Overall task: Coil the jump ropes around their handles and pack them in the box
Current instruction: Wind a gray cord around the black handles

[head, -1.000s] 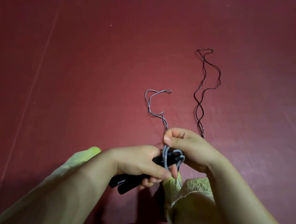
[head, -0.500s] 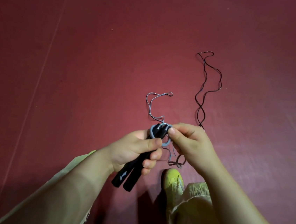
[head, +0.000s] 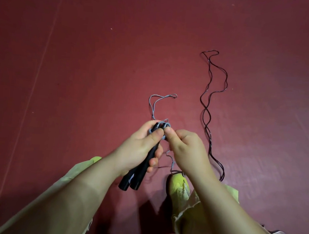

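1. Nearest the camera, two bare forearms reach forward over pale green trousers (head: pixel 203 223) and a yellow-green shoe (head: pixel 177 188). The shoe shows more fully than a second ago, when the right arm covered most of it.
2. The left hand (head: pixel 137 149) grips two black handles (head: pixel 144 165) held side by side. Its fingers curl round them and its thumb presses across their upper part. The butt ends stick out below the hand, toward the camera. A second ago the handles lay nearly level and low in the view; now they stand steeper, tops pointing away, and both hands sit higher in the view.
3. The right hand (head: pixel 186 150) meets the left at the handle tops. Its thumb and forefinger pinch the grey rope (head: pixel 152 105) right where it loops round the tops.
4. That grey coil sits just beyond both thumbs, touching them. A second ago it was at the right hand's palm side, lower down.
5. A slack grey strand hangs under the right hand down to the shoe.
6. Beyond the fingers the free grey rope runs a short way over the red floor (head: pixel 78 70) and ends in a small bend. Its shape looks much as before.
7. To the right and farther off, a black rope (head: pixel 206 111) lies in a long wavy doubled line, apart from both hands. Its near end passes behind the right arm.
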The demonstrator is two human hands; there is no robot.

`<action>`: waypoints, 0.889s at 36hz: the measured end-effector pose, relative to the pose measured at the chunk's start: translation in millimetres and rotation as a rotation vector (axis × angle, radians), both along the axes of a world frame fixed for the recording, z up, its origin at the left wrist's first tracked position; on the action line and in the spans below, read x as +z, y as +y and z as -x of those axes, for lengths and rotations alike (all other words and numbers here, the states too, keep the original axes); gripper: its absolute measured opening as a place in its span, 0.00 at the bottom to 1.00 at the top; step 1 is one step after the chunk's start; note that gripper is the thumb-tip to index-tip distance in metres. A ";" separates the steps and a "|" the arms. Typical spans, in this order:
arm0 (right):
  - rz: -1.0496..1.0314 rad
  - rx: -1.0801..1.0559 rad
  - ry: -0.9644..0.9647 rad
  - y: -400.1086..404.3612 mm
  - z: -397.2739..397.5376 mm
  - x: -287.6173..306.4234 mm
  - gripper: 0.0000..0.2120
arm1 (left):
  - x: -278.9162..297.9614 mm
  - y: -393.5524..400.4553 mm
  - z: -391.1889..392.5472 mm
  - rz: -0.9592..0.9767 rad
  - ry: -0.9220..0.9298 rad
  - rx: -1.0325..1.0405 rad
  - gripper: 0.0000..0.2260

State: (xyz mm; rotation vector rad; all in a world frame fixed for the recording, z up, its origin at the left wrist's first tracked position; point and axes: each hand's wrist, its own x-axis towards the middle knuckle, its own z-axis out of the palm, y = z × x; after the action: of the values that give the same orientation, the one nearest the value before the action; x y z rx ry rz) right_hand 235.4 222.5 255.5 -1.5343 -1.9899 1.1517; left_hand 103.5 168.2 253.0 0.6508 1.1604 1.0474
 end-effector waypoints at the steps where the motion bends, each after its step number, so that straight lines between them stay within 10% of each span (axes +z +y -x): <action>1: 0.004 0.007 0.008 -0.2 0.3 1.9 0.25 | -1.0 0.1 0.7 -0.003 0.020 0.004 0.09; 6: 0.073 0.070 0.083 4.3 -6.2 8.7 0.26 | -4.0 4.3 12.2 0.024 0.142 0.080 0.03; 10: 0.021 0.259 -0.089 8.2 -16.1 10.1 0.07 | -5.4 7.2 30.6 0.059 0.277 0.089 0.05; 18: -0.188 0.365 -0.043 7.6 -21.1 27.4 0.03 | -12.7 -5.3 23.9 0.145 0.498 -0.329 0.06; 32: 0.451 0.335 0.339 15.6 -22.0 5.2 0.08 | 6.6 -12.0 -9.5 0.150 0.187 -0.694 0.10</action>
State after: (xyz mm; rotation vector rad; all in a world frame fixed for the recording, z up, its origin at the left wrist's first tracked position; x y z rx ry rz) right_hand 257.4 238.1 260.7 -1.0981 -1.8757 1.9600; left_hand 113.0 156.2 259.6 0.9545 1.0402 0.3138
